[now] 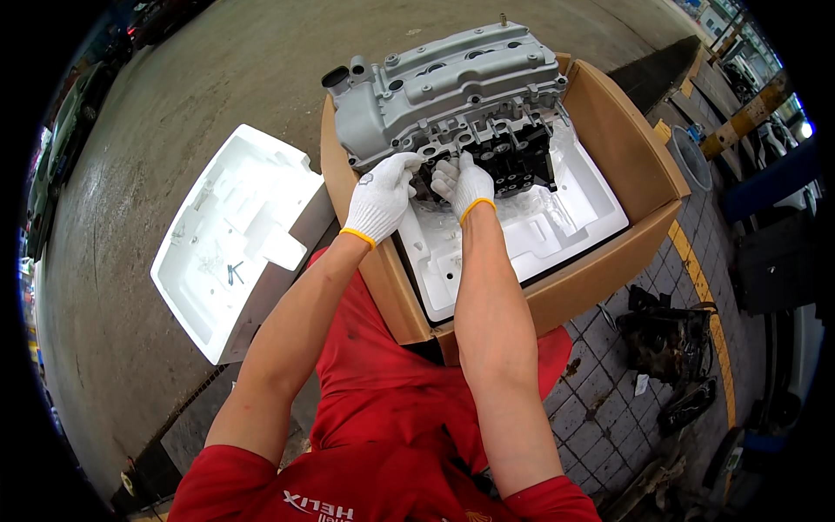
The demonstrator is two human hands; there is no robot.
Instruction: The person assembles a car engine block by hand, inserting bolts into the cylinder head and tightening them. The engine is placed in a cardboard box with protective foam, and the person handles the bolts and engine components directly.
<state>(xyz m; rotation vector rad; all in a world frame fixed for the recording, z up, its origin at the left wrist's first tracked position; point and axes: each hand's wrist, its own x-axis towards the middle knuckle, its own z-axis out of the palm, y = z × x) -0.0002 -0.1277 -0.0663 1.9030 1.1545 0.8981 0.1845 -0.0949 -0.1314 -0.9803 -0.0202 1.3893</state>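
A car engine (452, 78) with a grey valve cover and a black block sits tilted in white foam inside a cardboard box. Both my hands wear white knit gloves with yellow cuffs and meet at the engine's near side. My left hand (381, 197) is closed in a pinch by the metal flange at the cylinder head's lower edge. Just to its right, my right hand (467, 184) has its fingers curled in against the same side, in front of the black block (520, 159). Whatever either hand grips is hidden or too small to name.
The cardboard box (644, 161) has tall walls around the foam tray (591, 209). To the left, a white foam lid (278, 191) holds a few dark bolts (235, 273). Dirty black parts (665, 339) lie on the tiles at right, near a grey bucket (690, 157).
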